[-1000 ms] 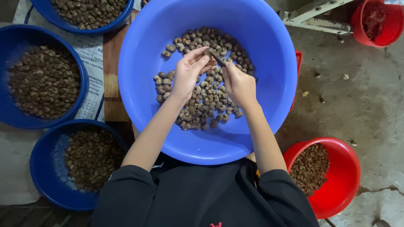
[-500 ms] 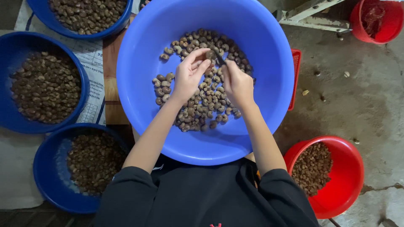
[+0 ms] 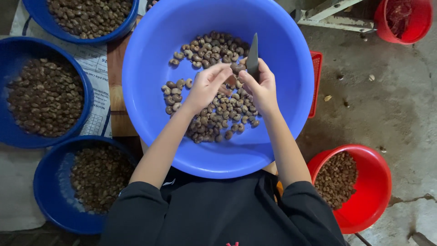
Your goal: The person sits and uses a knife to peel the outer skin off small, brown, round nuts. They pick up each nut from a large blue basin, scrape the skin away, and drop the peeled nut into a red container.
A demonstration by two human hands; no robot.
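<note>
— What has changed since a moment ago?

— The knife (image 3: 253,57) is up now. Before, it lay low among the nuts (image 3: 214,109) with only a bit of it showing between the hands; now its dark blade stands nearly upright above the right hand (image 3: 259,89). Both hands have also lifted a little off the heap and drawn together.

— Where is the nut being worked on?

— A single brown nut (image 3: 236,68) sits right between the two hands, at the base of the blade, above the heap in the big light-blue basin (image 3: 150,68).

— And the grip?

— The right hand is closed around the knife handle, fingers wrapped tight, thumb toward the nut. The left hand (image 3: 207,86) has its fingertips pinched together on the nut, the rest of the fingers loosely curled.

— What lies around?

— Three dark-blue bowls (image 3: 86,98) of brown nuts to the left — one at the top, one beside, one lower down. A red bowl (image 3: 378,191) with more nuts at the lower right, a red bucket (image 3: 423,27) at the top right, and a few scraps on the concrete floor (image 3: 391,105).
</note>
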